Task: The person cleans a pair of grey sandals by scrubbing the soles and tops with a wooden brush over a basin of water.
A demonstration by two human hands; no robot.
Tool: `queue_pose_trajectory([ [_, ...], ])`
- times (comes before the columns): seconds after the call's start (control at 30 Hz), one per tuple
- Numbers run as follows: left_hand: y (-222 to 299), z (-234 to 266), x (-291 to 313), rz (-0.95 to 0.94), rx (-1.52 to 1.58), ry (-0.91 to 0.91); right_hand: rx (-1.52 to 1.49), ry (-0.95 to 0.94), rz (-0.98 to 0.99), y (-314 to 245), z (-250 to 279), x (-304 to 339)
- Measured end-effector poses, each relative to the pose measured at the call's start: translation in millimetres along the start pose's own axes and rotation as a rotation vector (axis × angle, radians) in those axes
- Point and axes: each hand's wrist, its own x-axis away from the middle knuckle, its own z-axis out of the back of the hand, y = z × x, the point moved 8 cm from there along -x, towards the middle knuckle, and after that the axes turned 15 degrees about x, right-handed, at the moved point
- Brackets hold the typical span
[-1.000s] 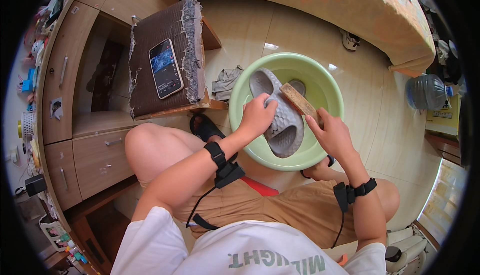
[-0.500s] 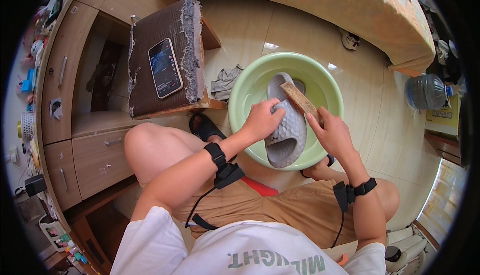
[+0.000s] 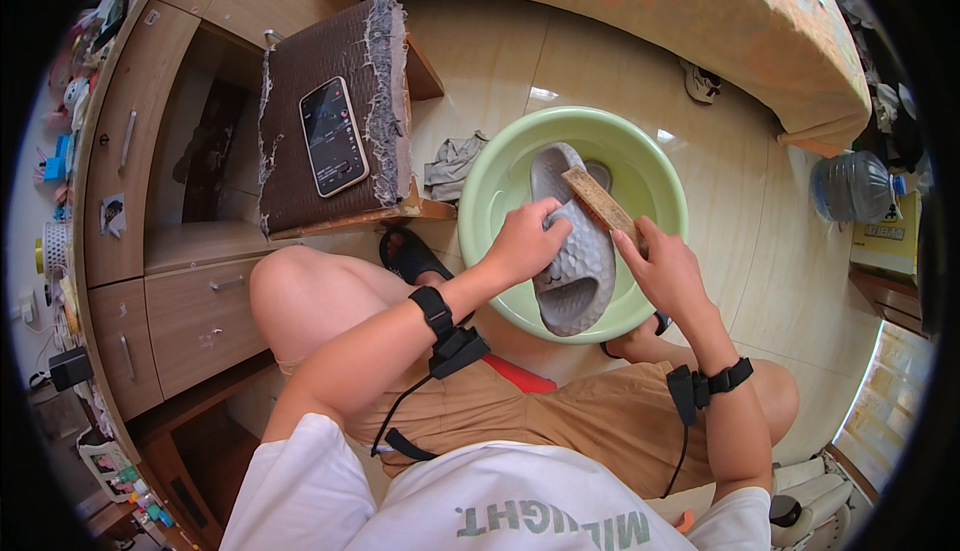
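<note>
A grey slipper with a bumpy surface is held tilted over a light green basin. My left hand is closed round its left side, near the middle. In my right hand is a wooden scrubbing brush, gripped at its near end and resting against the slipper's right side. Its bristles face the slipper and are mostly hidden. Another grey slipper lies in the basin, largely covered by the brush and the held one. Water seems to fill the basin's bottom.
A phone with a lit screen lies on a worn brown padded stool to the left. A grey cloth is on the tiled floor beside the basin. A water jug stands at right; a cloth-draped bed is at the back.
Both hands, the slipper and the brush stay in nearly the same place. The picture on the phone's screen has become darker.
</note>
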Motion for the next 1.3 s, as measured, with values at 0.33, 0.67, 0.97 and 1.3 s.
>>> queue_pose_trajectory([
  [0.33, -7.7, -8.9, 0.2, 0.012, -0.016, -0.102, -0.008, 0.003, 0.004, -0.7, 0.2, -1.2],
  [0.67, -4.2, -1.8, -1.1, 0.019, -0.01, -0.024, -0.012, 0.004, 0.01, -3.0, 1.0, -0.1],
  [0.97, -2.1, -1.3, -0.1, 0.016, -0.018, -0.018, -0.016, 0.017, 0.021, -4.3, 1.4, 0.5],
  [1.3, -10.0, 12.0, -3.9, -0.026, -0.064, 0.124, -0.036, 0.006, 0.023, -8.0, 2.9, 2.7],
])
